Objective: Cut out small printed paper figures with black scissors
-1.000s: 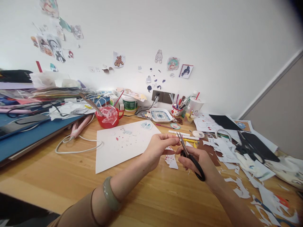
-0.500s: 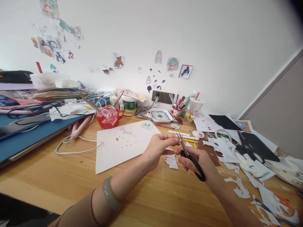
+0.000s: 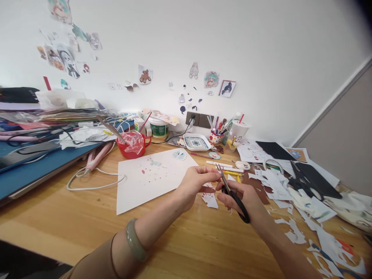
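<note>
My right hand (image 3: 242, 195) is wrapped round a pair of black-handled scissors (image 3: 240, 206), with the blades pointing up and away from me. Right beside the blades, my left hand (image 3: 196, 186) is closed in a pinch at thumb and fingertips; whatever it pinches is too small to make out. Below the fingers a printed paper scrap (image 3: 209, 199) shows, partly covered by the left hand. To the left lies a large white sheet (image 3: 130, 193) bearing tiny cut-out pieces (image 3: 155, 162), and its right edge runs behind my left hand.
A red mug (image 3: 132, 145) with plastic film in it and a square patterned dish (image 3: 197, 142) stand toward the wall. Markers (image 3: 223, 166) lie beyond my hands. Paper offcuts (image 3: 295, 230) and larger black scissors (image 3: 305, 180) are spread on the right. A white cable (image 3: 95, 188) loops at left.
The whole view has shifted very slightly. Both hands keep nearly the same pose, with the left fingertips still close to the scissor blades.
</note>
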